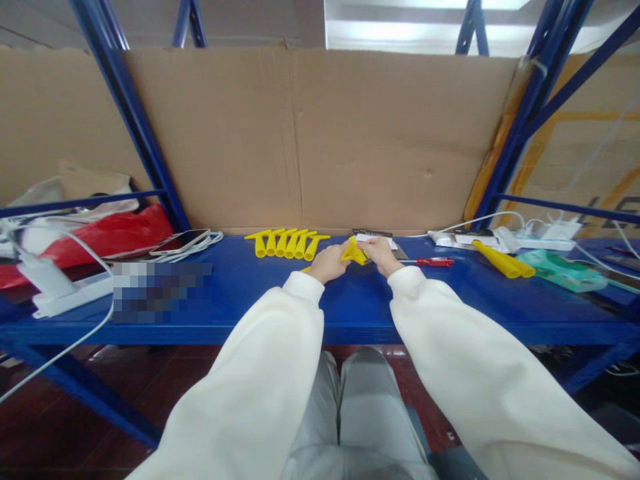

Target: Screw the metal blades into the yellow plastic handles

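A yellow plastic T-shaped tool with a wide head [355,253] is held between my two hands just above the blue table. My left hand [327,264] is closed around its handle side, and a yellow end pokes out below that hand. My right hand [381,254] is closed at the head's right edge; its fingertips are too small to make out in detail. To the left stands a row of several like yellow T-shaped tools [285,244], hollow handle ends facing me. Right of my right hand lies a screwdriver [435,262] with a red handle.
Dark and white flat packets [373,235] lie behind my hands. On the right are yellow cone-shaped handles [503,261], a green plastic packet [563,271] and white cables. A power strip [75,297] and red bag [113,233] sit left. Cardboard [300,140] walls the back.
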`<state>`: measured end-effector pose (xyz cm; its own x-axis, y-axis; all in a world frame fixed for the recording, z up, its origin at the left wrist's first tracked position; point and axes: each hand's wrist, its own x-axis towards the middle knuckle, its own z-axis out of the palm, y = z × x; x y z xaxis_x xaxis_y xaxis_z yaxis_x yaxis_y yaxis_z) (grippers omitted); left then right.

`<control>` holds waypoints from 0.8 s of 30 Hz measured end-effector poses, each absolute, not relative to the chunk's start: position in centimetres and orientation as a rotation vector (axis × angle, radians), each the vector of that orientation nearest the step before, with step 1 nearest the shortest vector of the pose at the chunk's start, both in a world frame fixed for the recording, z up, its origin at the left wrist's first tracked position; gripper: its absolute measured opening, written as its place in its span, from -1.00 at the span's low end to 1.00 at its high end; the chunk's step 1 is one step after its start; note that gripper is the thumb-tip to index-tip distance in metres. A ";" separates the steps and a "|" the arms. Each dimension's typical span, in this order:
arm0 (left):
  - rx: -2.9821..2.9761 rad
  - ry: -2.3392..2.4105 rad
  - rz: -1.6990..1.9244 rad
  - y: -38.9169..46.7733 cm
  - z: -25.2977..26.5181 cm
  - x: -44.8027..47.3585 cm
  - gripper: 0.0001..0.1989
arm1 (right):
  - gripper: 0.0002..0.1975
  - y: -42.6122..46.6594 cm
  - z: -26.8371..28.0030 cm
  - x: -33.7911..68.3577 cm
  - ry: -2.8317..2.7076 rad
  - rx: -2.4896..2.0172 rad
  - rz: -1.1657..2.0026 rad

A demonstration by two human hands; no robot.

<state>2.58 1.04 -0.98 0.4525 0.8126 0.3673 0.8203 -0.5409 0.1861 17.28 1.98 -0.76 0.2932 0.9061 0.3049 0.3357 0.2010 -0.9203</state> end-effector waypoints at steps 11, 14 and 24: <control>-2.648 -1.450 -0.627 1.3 -1.0 2.3 -0.55 | -0.83 2.3 -0.5 17.8 -1.119 -1.301 0.647; -2.643 -1.454 -0.623 1.3 -1.0 2.2 -0.57 | -0.88 3.0 -0.5 18.6 -1.090 -1.275 0.624; -2.644 -1.545 -0.570 0.9 -0.8 2.0 -0.57 | -0.73 3.6 -0.5 22.0 -1.350 -1.689 0.217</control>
